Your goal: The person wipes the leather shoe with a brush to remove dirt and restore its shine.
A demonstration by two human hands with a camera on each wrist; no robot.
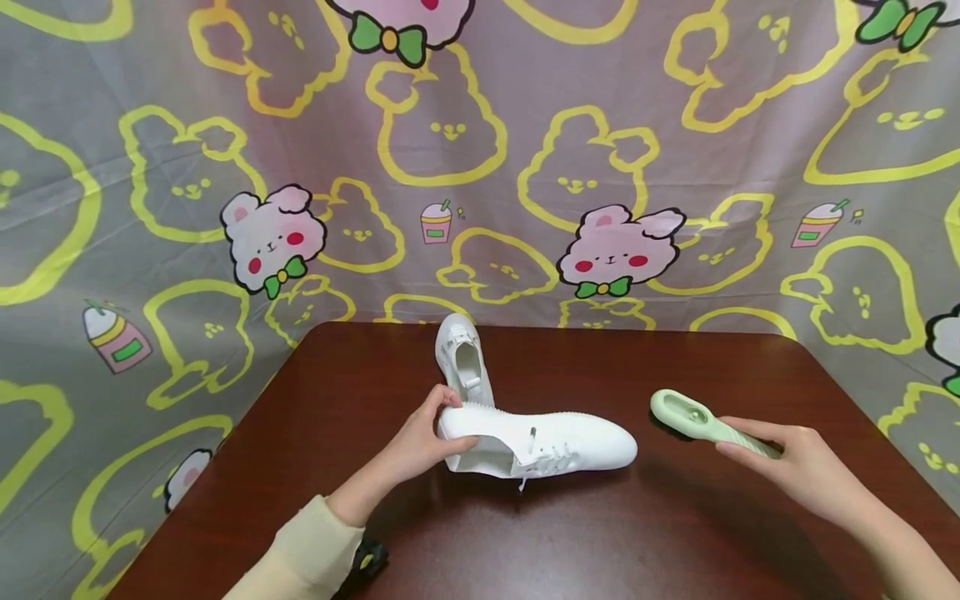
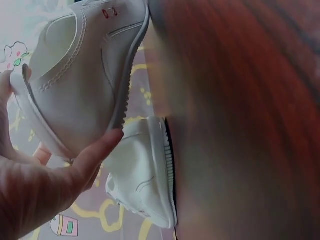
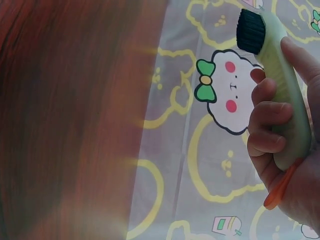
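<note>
My left hand grips a white lace-up shoe by its heel, thumb at the collar, with the toe pointing right. In the left wrist view the ridged sole of this shoe faces the table side. Behind it stands the other white shoe, toe toward the back, partly covered by the held one. Off to the right, my right hand holds a pale green scrub brush by the handle. Its dark bristles show in the right wrist view, with fingers curled round the handle.
The dark brown wooden table has its far edge against a grey curtain printed with cartoon bears and cups. A small black object lies by the left sleeve. An orange loop hangs from the brush's handle end.
</note>
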